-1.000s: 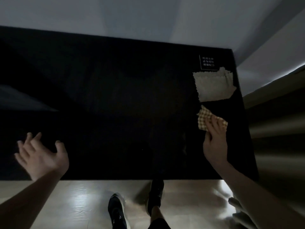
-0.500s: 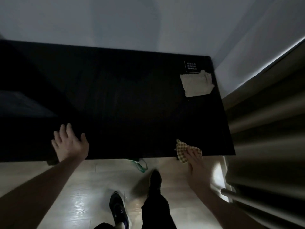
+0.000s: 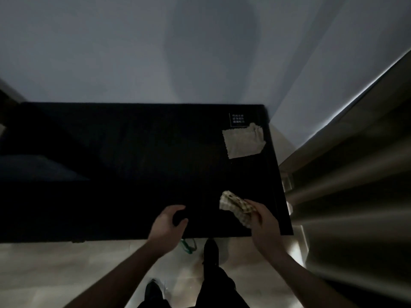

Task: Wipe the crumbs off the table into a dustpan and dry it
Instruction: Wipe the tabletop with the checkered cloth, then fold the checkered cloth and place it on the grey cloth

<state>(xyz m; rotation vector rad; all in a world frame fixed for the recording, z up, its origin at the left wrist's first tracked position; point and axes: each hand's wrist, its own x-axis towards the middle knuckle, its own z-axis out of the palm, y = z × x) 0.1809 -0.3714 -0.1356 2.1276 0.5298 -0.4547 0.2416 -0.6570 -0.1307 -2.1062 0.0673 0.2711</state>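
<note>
A black table (image 3: 133,163) fills the middle of the dim head view. My right hand (image 3: 263,223) is closed on a bunched yellow checked cloth (image 3: 235,206), lifted just above the table's near right corner. My left hand (image 3: 165,225) is curled at the front edge, left of the cloth. The space between its thumb and fingers is dark, so I cannot tell whether it holds anything. A pale cloth (image 3: 243,143) lies flat at the far right of the table. No crumbs show on the dark top.
A green-edged object (image 3: 188,245) lies on the pale floor just under the table's front edge, beside my dark shoe (image 3: 210,250). A small white-lettered label (image 3: 237,120) sits at the far right corner. Curtain folds (image 3: 355,174) hang close on the right, and a wall stands behind.
My right hand has lifted the checked cloth from the front edge and bunched it. My left hand has moved right from the table's left front toward the cloth and curled its fingers.
</note>
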